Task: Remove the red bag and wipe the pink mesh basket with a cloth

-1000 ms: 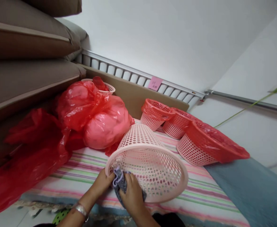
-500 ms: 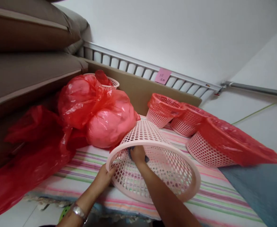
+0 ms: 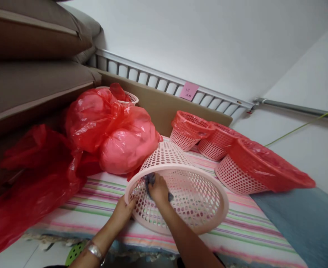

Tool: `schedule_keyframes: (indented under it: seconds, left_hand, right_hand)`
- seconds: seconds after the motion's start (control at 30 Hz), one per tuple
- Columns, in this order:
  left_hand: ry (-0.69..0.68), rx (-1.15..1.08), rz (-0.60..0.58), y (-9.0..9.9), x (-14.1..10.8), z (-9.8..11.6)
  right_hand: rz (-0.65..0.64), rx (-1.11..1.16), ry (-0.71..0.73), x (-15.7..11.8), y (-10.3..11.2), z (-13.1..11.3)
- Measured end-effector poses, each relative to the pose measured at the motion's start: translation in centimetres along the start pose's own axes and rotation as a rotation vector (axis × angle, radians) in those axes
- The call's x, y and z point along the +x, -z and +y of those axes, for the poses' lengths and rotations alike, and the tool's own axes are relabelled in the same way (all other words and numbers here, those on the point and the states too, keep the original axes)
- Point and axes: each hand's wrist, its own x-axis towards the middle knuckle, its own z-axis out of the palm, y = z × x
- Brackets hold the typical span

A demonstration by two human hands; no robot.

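A pale pink perforated plastic basket (image 3: 180, 167) lies on its side on the striped sheet (image 3: 102, 199), its wide mouth turned toward me. My left hand (image 3: 125, 210) grips the left part of its rim, thumb inside and the other fingers partly hidden. Inside the basket, my right hand (image 3: 158, 190) is closed on a dark grey-blue cloth (image 3: 150, 182) against the inner left wall. Parts of the cloth stick out on both sides of the fingers.
Stuffed red plastic bags (image 3: 127, 149) sit left of the basket, with a loose red bag (image 3: 41, 193) nearer. Several red-lined baskets (image 3: 242, 173) stand to the right. Brown cushions (image 3: 35, 82) are stacked at left. Behind runs a white railing (image 3: 153, 80) with a pink note (image 3: 189, 91).
My right hand has come slightly toward the basket's mouth with the cloth, so more of both shows. The left hand keeps its hold on the rim. The view has shifted slightly.
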Motion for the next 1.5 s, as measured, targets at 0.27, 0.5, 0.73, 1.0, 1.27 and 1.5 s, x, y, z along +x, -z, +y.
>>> schedule_keyframes:
  seconds: [0.27,0.5,0.73,1.0,1.27,1.5]
  left_hand:
    - [-0.114,-0.115,-0.053,0.1,-0.3,-0.9]
    - [-0.023,-0.32,-0.184,-1.9,-1.1,-2.2]
    - [0.051,-0.33,-0.2,-2.0,-1.0,-2.1]
    - [0.041,-0.088,-0.245,-0.1,-0.5,0.4]
    - [0.24,-0.006,-0.132,0.3,-0.7,1.4]
    - [0.133,-0.005,-0.151,-0.2,-0.8,1.3]
  right_hand:
    - [-0.05,0.078,0.183,-11.5,1.3,-0.2]
    - [0.015,0.061,0.103,-4.9,1.3,2.2]
    - [0.069,-0.028,0.104,5.1,-0.9,2.4]
    - [0.013,-0.027,0.084,7.4,-1.7,2.9]
    - [-0.001,-0.051,0.05,4.5,0.3,2.0]
    - [-0.035,0.005,0.156,-8.5,1.1,0.2]
